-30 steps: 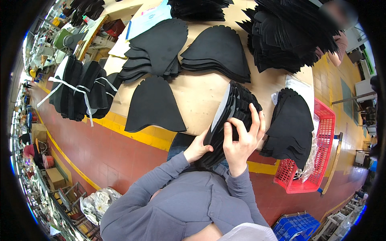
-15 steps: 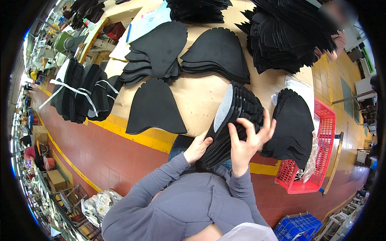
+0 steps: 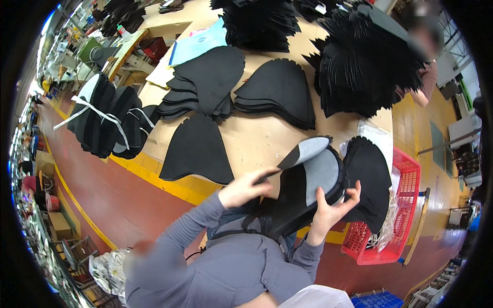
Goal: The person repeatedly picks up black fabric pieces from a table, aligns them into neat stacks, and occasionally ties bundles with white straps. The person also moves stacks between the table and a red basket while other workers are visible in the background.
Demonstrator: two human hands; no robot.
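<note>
Item: stack of black panels (image 3: 290, 203), topmost bearing a grey patch, at the near edge of the table (image 3: 251, 146). Left hand (image 3: 246, 189), at the stack's 9 o'clock: thumb and fingers closed on one grey-patched panel (image 3: 309, 149), tilted above the stack. Right hand (image 3: 328, 209), at 5 o'clock: thumb against the stack, fingers spread; whether it grips, cannot tell. Adjacent: fanned black panels (image 3: 371, 177), 3 o'clock; red basket (image 3: 359, 252), 4 o'clock.
</note>
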